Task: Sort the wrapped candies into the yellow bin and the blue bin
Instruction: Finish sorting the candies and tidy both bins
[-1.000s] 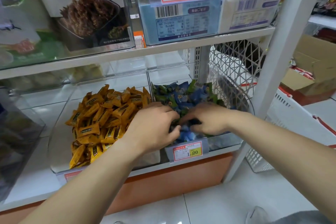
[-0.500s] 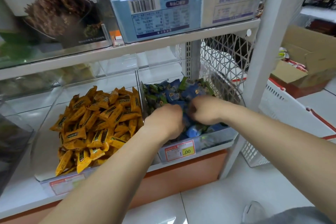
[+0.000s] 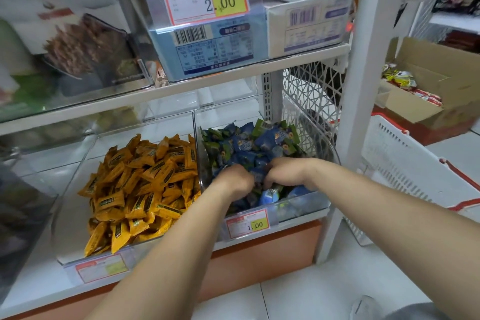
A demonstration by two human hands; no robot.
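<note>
Candies fill two clear bins set side by side on the lower shelf. At nine o'clock from the hands, the yellow bin (image 3: 70, 210) holds the yellow candies (image 3: 145, 184): flat orange-yellow pillow packs with crimped ends and a dark label strip, piled loosely. The blue bin (image 3: 315, 202) beside it holds the blue candies (image 3: 249, 145): smaller, puffier wrappers in blue, mixed with green ones, many with a round yellowish mark.

From my feed, both hands are down in the blue heap, toward its front. The left hand (image 3: 233, 180) is knuckles up, fingers curled into the wrappers. The right hand (image 3: 288, 172) lies just at its three o'clock, curled the same way, the two nearly touching. The fingertips are buried, so I cannot tell whether either hand actually pinches a candy.

A price tag reading 1.00 (image 3: 248, 223) hangs on the blue bin's front, at six o'clock from the hands. At three o'clock, past the shelf post, stands a white basket (image 3: 405, 163).
</note>
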